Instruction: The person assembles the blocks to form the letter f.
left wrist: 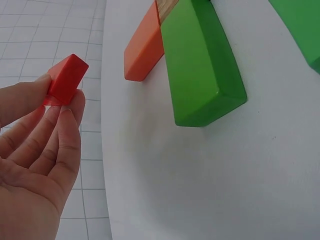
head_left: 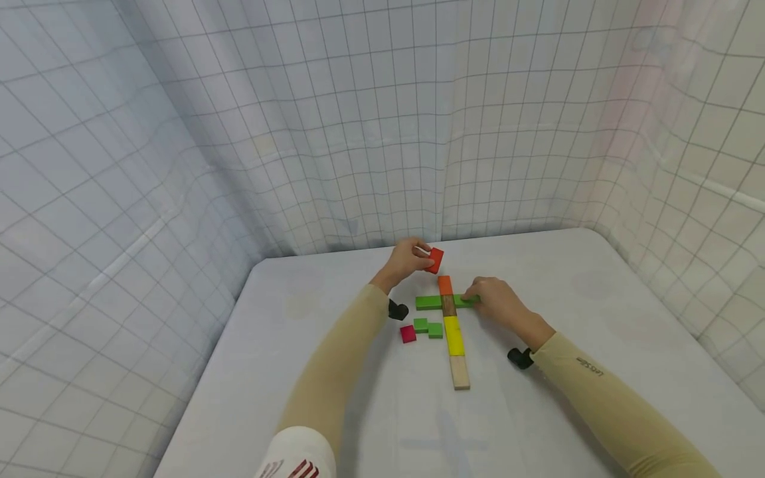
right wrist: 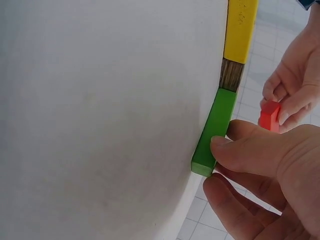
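The left hand (head_left: 405,259) pinches a small red block (head_left: 435,260) in its fingers (left wrist: 62,117), held above the orange block (head_left: 445,285); the right hand (head_left: 497,300) grips the long green block's (head_left: 431,302) end on the tabletop (head_left: 597,312)

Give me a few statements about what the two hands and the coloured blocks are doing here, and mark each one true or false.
1. The left hand holds a red block in its fingers. True.
2. The right hand rests on the yellow block. False: it grips the end of a green block.
3. An orange block lies at the far end of the line of blocks. True.
4. The pink block is stacked on top of the line. False: it lies on the table, apart, beside two small green blocks.
5. The red block already touches the orange one. False: it is held up, clear of it.
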The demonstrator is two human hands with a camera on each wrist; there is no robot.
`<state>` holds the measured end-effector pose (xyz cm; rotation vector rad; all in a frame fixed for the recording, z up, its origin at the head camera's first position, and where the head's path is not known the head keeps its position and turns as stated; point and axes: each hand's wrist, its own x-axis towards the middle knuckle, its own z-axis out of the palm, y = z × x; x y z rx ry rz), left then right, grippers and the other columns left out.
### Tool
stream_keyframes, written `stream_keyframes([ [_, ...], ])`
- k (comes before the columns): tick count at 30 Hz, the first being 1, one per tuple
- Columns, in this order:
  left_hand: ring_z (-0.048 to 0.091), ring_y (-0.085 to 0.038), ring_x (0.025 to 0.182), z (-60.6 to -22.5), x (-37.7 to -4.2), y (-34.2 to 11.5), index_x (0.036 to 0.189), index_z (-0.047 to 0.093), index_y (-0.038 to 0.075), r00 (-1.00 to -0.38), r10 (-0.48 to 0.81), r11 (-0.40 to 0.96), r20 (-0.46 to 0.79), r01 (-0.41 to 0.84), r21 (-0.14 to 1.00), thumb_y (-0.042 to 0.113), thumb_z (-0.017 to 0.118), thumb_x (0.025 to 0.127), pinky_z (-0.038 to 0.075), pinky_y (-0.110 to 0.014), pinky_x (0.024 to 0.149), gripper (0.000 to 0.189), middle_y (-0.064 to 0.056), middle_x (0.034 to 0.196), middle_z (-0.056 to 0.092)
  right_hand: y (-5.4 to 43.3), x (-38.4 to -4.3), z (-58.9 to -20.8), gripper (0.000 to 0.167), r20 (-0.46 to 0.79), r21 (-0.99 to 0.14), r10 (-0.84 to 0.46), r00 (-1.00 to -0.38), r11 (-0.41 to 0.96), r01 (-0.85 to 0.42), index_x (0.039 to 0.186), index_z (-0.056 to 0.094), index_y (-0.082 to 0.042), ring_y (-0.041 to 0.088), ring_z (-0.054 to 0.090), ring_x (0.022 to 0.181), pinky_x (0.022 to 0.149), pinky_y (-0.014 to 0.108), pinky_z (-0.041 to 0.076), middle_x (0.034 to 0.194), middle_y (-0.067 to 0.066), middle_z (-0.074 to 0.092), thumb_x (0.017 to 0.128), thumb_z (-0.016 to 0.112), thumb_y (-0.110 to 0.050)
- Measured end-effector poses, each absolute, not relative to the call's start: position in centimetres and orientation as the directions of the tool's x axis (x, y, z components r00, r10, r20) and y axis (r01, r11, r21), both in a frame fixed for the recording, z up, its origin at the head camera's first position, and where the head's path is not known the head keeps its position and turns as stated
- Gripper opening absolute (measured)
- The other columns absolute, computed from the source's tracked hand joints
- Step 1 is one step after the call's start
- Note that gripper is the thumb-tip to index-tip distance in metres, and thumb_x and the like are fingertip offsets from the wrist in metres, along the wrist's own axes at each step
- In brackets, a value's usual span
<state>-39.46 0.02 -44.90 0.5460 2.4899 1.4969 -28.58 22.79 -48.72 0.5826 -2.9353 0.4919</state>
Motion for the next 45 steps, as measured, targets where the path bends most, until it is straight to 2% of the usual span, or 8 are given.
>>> stream_keyframes([
  [17,0.069,-0.021,0.091,-47.2,-40.8,2.6,0.115,0.067,0.003,-0.935,0.353,0.397,-0.006,0.144,0.907,0.008,0.078,0.088,0.056,-0.032,0.080,0.029,-0.014,0.108,0.071,23.0,-28.7,-49.2,0.027,0.173,-0.301,-0.371,-0.912,0.862,-0.407,0.104,0.081,-0.009,0.022,0.066,0.091,0.085,0.040,0.055,0.097,0.002,0.071,0.082,0.078,0.005],
  [24,0.068,-0.023,0.096,-47.5,-41.0,3.0,0.114,0.068,0.002,-0.954,0.301,0.437,-0.012,0.127,0.890,0.009,0.078,0.088,0.056,-0.031,0.078,0.028,-0.014,0.111,0.071,23.1,-28.7,-49.1,0.025,0.166,-0.300,-0.363,-0.917,0.867,-0.397,0.103,0.081,-0.010,0.020,0.066,0.088,0.083,0.039,0.055,0.095,0.000,0.071,0.082,0.079,0.004],
  [33,0.068,-0.026,0.093,-47.9,-41.2,3.6,0.113,0.070,-0.001,-0.955,0.296,0.511,0.026,0.181,0.840,0.008,0.078,0.089,0.056,-0.032,0.073,0.027,-0.015,0.106,0.072,23.1,-28.6,-48.8,0.026,0.181,-0.280,-0.377,-0.908,0.866,-0.415,0.104,0.081,-0.009,0.020,0.066,0.088,0.083,0.038,0.055,0.095,0.001,0.071,0.082,0.079,0.004],
  [38,0.066,-0.022,0.091,-48.4,-41.2,3.8,0.110,0.073,0.001,-0.960,0.278,0.598,0.034,0.200,0.776,0.010,0.077,0.089,0.054,-0.029,0.071,0.023,-0.011,0.102,0.072,23.1,-28.5,-48.9,0.025,0.193,-0.266,-0.382,-0.904,0.866,-0.423,0.104,0.081,-0.009,0.020,0.066,0.087,0.082,0.037,0.056,0.095,0.002,0.071,0.083,0.079,0.004],
  [45,0.064,-0.023,0.091,-48.8,-40.9,3.9,0.106,0.076,0.003,-0.970,0.243,0.621,0.029,0.178,0.763,0.010,0.077,0.089,0.053,-0.032,0.076,0.019,-0.009,0.101,0.072,23.2,-28.4,-49.0,0.024,0.222,-0.256,-0.388,-0.895,0.862,-0.437,0.102,0.081,-0.009,0.021,0.068,0.087,0.080,0.036,0.056,0.094,0.002,0.071,0.083,0.078,0.005],
])
